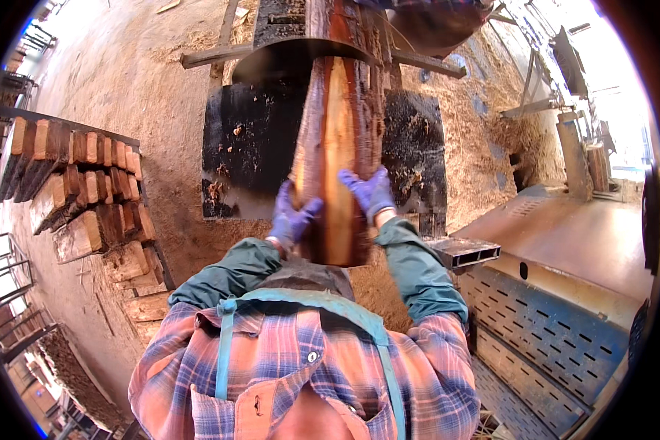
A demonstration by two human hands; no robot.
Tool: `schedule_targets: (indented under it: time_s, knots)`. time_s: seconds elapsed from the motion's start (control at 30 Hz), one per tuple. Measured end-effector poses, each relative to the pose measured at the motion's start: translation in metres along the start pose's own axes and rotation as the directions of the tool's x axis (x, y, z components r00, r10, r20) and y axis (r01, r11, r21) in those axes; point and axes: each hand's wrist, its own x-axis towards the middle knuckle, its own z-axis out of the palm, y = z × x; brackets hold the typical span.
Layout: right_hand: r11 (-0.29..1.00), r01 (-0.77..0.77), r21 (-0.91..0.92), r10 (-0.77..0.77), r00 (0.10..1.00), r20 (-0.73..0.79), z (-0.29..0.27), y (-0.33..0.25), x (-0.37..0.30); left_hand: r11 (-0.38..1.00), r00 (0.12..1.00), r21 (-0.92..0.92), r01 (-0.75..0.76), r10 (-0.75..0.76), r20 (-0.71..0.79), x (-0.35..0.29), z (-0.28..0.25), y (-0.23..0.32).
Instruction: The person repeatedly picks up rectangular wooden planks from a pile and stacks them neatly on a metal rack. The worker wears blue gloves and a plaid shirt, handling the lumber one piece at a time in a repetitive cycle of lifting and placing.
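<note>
A long piece of log (337, 147) with rough brown edges and a pale, freshly cut strip down its middle runs away from my body. It lies over a black metal table (257, 136). My left hand (293, 214), in a purple glove, grips its left edge near the close end, with the thumb on top. On the opposite edge, slightly farther forward, my right hand (369, 192), gloved alike, holds the wood with thumb and fingers apart. Farther along, a dark curved plate (301, 55) arches across the log. What lies beneath that plate is hidden.
Another person (436, 22) stands at the far end, partly cut off. Stacked timber (88, 183) fills the left side. Close on my right are a rectangular metal tube (477, 253) and a slotted blue metal panel (543, 315). Sawdust (154, 81) covers the floor.
</note>
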Motion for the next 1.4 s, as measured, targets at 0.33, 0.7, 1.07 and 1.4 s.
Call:
schedule_targets:
  time_s: [0.33,0.7,1.07,1.4]
  knots:
    - [0.997,-0.008,0.071,-0.018,0.936,0.352,0.216,-0.069,-0.135,0.535,0.978,0.844,-0.03,0.191,-0.087,0.013,-0.255,0.112]
    - [0.825,0.062,0.562,-0.104,0.994,0.043,0.258,-0.041,-0.142,0.367,0.936,0.929,0.047,0.309,-0.169,-0.04,-0.224,0.088]
    - [0.943,0.248,0.22,-0.311,0.893,0.326,-0.036,0.087,-0.246,0.622,0.653,-0.208,0.755,-0.682,0.331,-0.183,-0.111,-0.034]
    - [0.71,0.097,0.697,0.357,0.804,-0.475,-0.129,0.402,-0.597,0.539,0.043,0.481,0.691,-0.696,0.717,-0.374,0.14,-0.209]
